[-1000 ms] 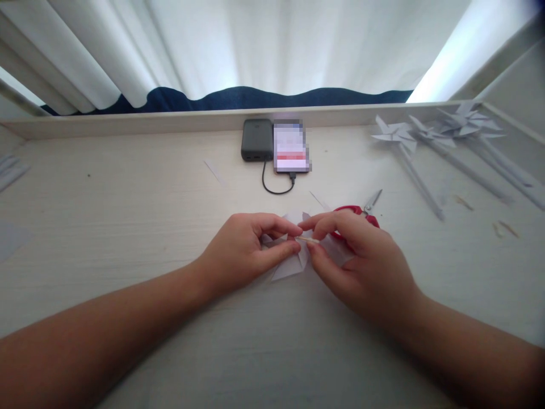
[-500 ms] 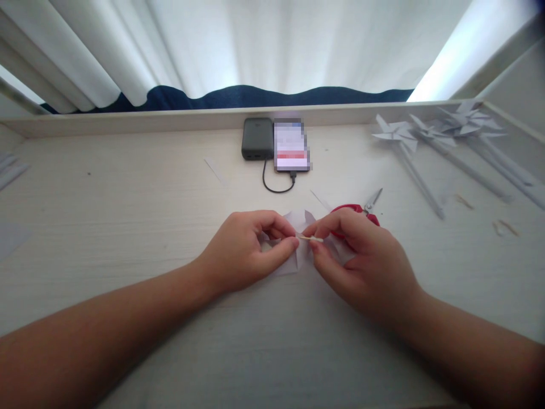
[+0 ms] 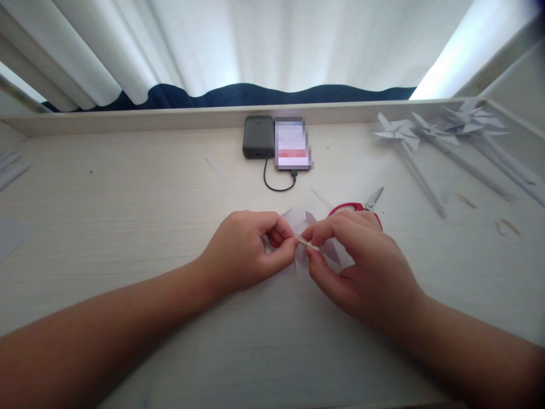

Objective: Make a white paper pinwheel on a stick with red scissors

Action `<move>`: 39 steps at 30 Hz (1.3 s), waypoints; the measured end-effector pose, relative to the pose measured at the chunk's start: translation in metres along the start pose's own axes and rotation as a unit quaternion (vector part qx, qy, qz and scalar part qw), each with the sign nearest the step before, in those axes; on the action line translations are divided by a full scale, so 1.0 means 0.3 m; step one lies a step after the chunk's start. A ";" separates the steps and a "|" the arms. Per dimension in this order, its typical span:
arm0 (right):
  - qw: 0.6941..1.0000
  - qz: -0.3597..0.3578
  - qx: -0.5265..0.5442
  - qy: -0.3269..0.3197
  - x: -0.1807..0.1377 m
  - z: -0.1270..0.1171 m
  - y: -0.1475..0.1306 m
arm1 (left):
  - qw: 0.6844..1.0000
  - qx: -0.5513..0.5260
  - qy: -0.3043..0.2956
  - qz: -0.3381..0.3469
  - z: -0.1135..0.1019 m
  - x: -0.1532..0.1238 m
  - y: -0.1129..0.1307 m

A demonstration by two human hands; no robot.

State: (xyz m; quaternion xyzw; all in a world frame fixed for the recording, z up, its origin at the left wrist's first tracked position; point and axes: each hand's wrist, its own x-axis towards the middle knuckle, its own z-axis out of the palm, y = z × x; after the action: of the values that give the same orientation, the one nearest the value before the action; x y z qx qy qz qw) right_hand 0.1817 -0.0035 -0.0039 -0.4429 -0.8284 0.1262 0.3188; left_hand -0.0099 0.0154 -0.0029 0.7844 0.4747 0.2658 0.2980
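Both hands meet at the middle of the pale wooden desk (image 3: 128, 216) over a folded white paper pinwheel (image 3: 298, 218). My left hand (image 3: 247, 250) pinches the paper's centre between thumb and fingers. My right hand (image 3: 361, 261) pinches a thin wooden stick (image 3: 308, 244) whose tip meets the paper beside my left thumb. The pinwheel's blades stick out above and below the fingers; most of it is hidden by the hands.
Red-handled scissors (image 3: 366, 205) lie just behind my right hand. A dark power bank (image 3: 258, 137) and a cabled phone (image 3: 292, 145) sit at the back edge. Several finished paper pinwheels on sticks (image 3: 426, 153) lie at the right. Paper scraps (image 3: 11, 170) lie at left.
The paper pinwheel has been lifted and turned a little between the fingers, and the stick now tilts down to the right. Both hands stay in place.
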 end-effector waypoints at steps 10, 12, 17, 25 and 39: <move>1.000 -0.020 -0.008 -0.008 0.002 0.001 -0.001 | 0.994 0.050 0.051 0.083 -0.005 -0.010 0.006; 1.000 -0.016 -0.003 -0.007 0.002 0.000 0.002 | 0.996 0.031 0.047 0.075 -0.007 -0.010 0.005; 1.000 -0.008 0.008 0.001 0.003 -0.004 0.011 | 0.995 0.009 0.064 0.075 -0.005 -0.014 0.003; 1.000 -0.017 0.007 0.001 0.006 -0.004 0.012 | 0.992 0.006 0.066 0.103 0.001 -0.016 0.000; 0.996 0.064 0.063 0.027 0.007 -0.027 0.028 | 0.996 -0.048 0.021 0.073 -0.018 0.005 -0.028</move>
State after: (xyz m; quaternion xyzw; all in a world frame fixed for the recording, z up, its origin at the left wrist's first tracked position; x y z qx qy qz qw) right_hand 0.1917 0.0025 -0.0009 -0.4770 -0.7798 0.1864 0.3601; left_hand -0.0181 0.0210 -0.0052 0.7958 0.4091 0.3258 0.3054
